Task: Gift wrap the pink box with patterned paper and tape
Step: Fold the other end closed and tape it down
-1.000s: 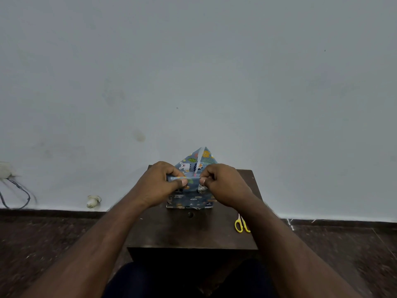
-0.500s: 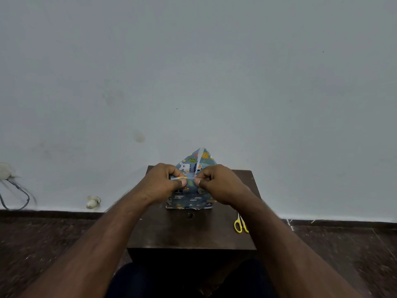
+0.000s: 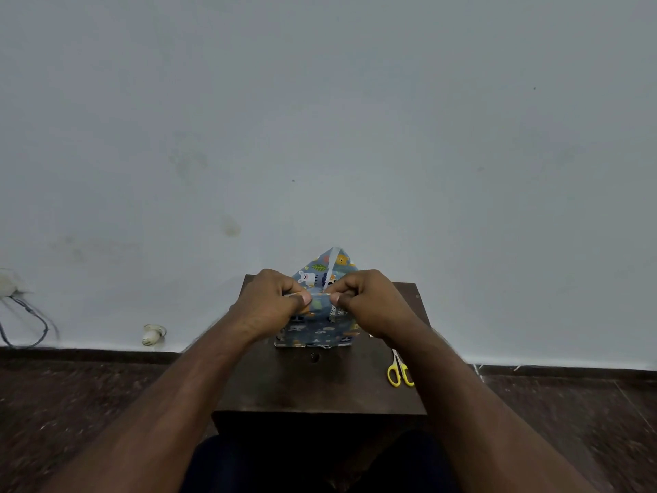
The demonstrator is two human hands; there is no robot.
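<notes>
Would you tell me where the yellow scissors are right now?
In the head view, the yellow scissors lie at the dark table's right edge, beside the right forearm.

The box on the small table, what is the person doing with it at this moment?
A person is gift wrapping. The box, already covered in blue patterned paper, stands on a dark wooden table. The left hand and right hand pinch a short strip of tape stretched between them, just in front of a pointed paper flap that stands up at the far end. The strip does not look stuck down yet. Yellow-handled scissors lie on the table by the right forearm.
</notes>
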